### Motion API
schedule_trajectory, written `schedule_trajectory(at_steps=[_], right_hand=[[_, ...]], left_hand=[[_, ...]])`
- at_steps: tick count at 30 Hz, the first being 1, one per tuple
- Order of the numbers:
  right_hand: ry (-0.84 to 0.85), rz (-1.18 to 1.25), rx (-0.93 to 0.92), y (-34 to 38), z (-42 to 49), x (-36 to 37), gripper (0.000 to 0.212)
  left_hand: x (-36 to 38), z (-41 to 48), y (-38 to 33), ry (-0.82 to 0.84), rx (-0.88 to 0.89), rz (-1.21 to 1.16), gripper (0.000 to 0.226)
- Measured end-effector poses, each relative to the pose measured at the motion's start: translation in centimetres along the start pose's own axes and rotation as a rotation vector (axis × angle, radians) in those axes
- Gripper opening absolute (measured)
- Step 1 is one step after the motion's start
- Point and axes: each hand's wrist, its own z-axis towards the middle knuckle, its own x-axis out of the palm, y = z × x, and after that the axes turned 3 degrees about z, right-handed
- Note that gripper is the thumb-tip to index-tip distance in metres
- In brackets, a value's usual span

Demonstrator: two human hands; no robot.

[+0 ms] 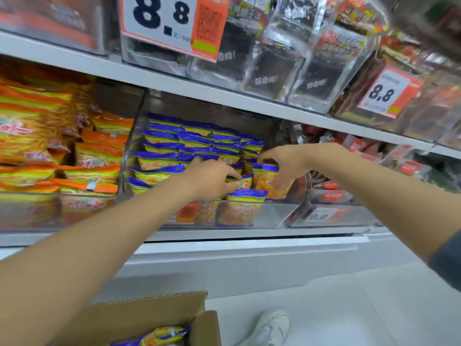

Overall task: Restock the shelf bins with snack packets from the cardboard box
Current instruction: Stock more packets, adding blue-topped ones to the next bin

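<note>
The clear shelf bin (pixel 277 214) holds blue-topped snack packets (pixel 174 143) in overlapping rows; the open cardboard box (pixel 154 308) stands below, within reach. The right hand (pixel 283 159) clasps an upright bunch (pixel 268 179) at front right, likely bracing it, while the left hand (pixel 212 177) pinches one packet (pixel 241 183) alongside.

The snack packets (pixel 199 143) in the middle of the frame are yellow shading to orange, each with a ribbed royal-blue band on top. The orange-banded packets (pixel 99 151) at left are yellow with orange tops and red lettering. The price sign (pixel 159 18) at the top is white with dark navy digits and an orange panel. A smaller sign (pixel 384 93) at upper right repeats those colours. Between them the dark packets (pixel 269 68) are black under clear film, with white characters. The shelf edge (pixel 74 63) is pale grey. At the bottom the cardboard box (pixel 149 313) is plain brown and the shoe (pixel 272 325) is white. The sleeve (pixel 449 260) at right is dark slate.
</note>
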Motion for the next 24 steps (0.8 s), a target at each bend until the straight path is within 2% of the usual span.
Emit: schedule_trajectory(at_steps=[3,6,9,14,17,21,24], right_hand=[[0.005,0.049,-0.001,-0.5,0.4,1.5,0.082],[-0.119,-0.096,-0.021,-0.6,0.6,2.8,0.092],[-0.195,-0.037,-0.031,-1.0,0.5,3.2,0.098],[-0.146,0.034,-0.07,-0.5,1.4,4.2,0.077],[-0.129,0.161,-0.049,-0.6,1.2,3.2,0.076],[-0.151,0.028,-0.074,0.2,2.1,4.4,0.051],[-0.168,0.105,-0.058,0.1,2.3,4.6,0.05]], left_hand=[[0.3,0.0,-0.1,-0.017,0.002,0.011,0.041],[0.3,0.1,0.0,-0.02,-0.001,-0.004,0.042],[0.4,0.0,-0.1,-0.023,-0.006,-0.015,0.041],[0.2,-0.1,-0.3,-0.015,-0.017,-0.014,0.042],[0.2,-0.2,-0.3,-0.016,-0.009,-0.04,0.04],[0.3,0.0,-0.3,-0.005,0.024,-0.017,0.032],[0.4,0.2,-0.3,0.012,0.012,-0.002,0.033]])
